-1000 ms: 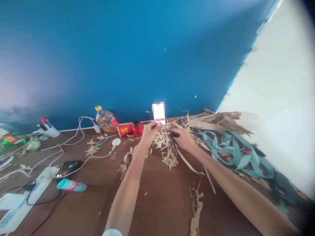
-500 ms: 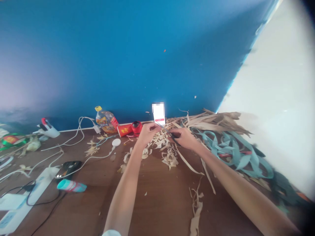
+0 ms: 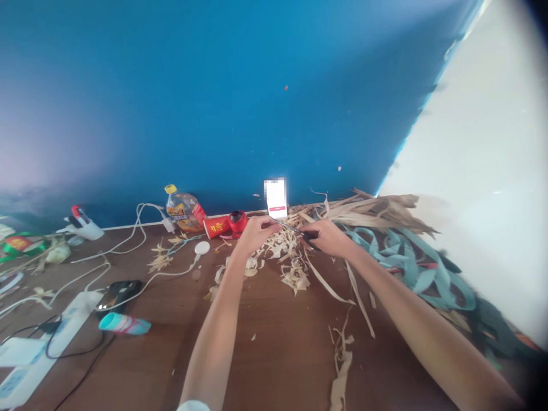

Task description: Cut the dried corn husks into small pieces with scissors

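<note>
My right hand is closed on the dark handles of a pair of scissors, whose blades point left toward my other hand. The fingers of my left hand are pinched together beside the scissor tips; what they hold is too small to make out. Pale curled husk scraps lie under and in front of both hands. Just behind them a lit phone stands upright against the blue wall.
Dry husks and loops of teal ribbon lie at the right. To the left are a bottle, a red cup, white cables, a power strip and a turquoise roll.
My right hand has moved slightly to the right with the scissors, and their blades now look more closed. My left hand has barely shifted.
</note>
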A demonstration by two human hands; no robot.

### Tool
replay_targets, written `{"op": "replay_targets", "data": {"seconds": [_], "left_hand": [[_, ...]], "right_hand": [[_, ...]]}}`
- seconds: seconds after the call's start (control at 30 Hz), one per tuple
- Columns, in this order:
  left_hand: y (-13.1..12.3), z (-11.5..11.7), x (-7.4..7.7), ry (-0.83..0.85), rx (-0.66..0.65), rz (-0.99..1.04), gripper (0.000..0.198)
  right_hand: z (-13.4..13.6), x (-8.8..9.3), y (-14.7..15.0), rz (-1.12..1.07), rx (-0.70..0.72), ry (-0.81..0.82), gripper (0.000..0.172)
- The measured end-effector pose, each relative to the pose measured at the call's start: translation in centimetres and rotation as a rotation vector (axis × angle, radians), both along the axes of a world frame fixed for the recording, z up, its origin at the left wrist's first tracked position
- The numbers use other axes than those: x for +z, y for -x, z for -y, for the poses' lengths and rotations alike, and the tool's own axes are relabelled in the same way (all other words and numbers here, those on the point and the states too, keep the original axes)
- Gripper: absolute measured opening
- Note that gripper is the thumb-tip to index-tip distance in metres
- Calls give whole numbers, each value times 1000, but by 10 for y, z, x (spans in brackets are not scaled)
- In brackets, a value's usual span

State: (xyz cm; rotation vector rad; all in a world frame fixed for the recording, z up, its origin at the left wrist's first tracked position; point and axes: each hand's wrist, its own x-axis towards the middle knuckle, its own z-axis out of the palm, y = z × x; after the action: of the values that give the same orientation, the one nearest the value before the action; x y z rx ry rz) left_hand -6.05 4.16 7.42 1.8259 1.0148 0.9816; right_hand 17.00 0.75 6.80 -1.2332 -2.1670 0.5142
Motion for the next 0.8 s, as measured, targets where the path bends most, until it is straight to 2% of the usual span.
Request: {"op": "replay_targets", "data": {"seconds": [0.17,0.4,0.67,0.8], "left_hand": [[2,2,4,9,-17,-44,26],[6,6,15,-23,2,-145,29],[5,10,21,-78,-28,-296,33],[5,11,23,-110,-45,-358,32]], "right_hand": [[-1,2,-4,53,-2,-34,22],[1,7,-5,19,-34,-6,21],[2,11,-9,110,67,103,21],[0,12,-12,188,103,70,24]]}}
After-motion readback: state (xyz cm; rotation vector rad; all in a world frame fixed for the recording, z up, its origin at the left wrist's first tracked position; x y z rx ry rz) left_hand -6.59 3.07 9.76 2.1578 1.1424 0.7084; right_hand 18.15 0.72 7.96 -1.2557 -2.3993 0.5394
